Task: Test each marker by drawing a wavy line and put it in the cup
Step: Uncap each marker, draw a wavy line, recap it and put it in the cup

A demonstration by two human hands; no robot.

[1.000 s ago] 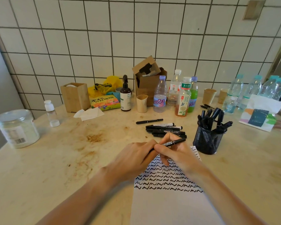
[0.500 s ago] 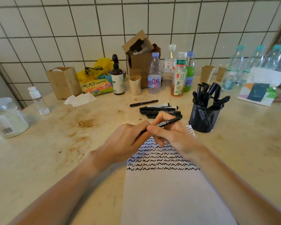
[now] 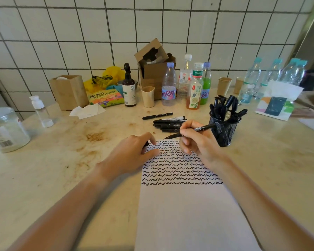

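My right hand [image 3: 198,142] grips an uncapped black marker [image 3: 203,128], tip pointing left above the top of the white paper [image 3: 185,214]. Rows of black wavy lines fill the paper's upper part. My left hand [image 3: 132,154] rests at the paper's top left corner, fingers curled round a small black cap [image 3: 145,144], mostly hidden. Several black markers [image 3: 169,124] lie in a pile behind the paper, one more [image 3: 157,116] lies apart. A black mesh cup [image 3: 224,129] right of my right hand holds several markers.
Bottles [image 3: 194,86], paper cups [image 3: 224,86], a torn cardboard box [image 3: 154,69] and a pump bottle [image 3: 128,87] line the tiled wall. A plastic jar [image 3: 5,129] and a small bottle [image 3: 41,111] stand at left. A tissue pack [image 3: 277,104] lies at right.
My hands have pulled apart: the cap came off in my left hand, and my right hand moved right with the marker. The camera tilted down further.
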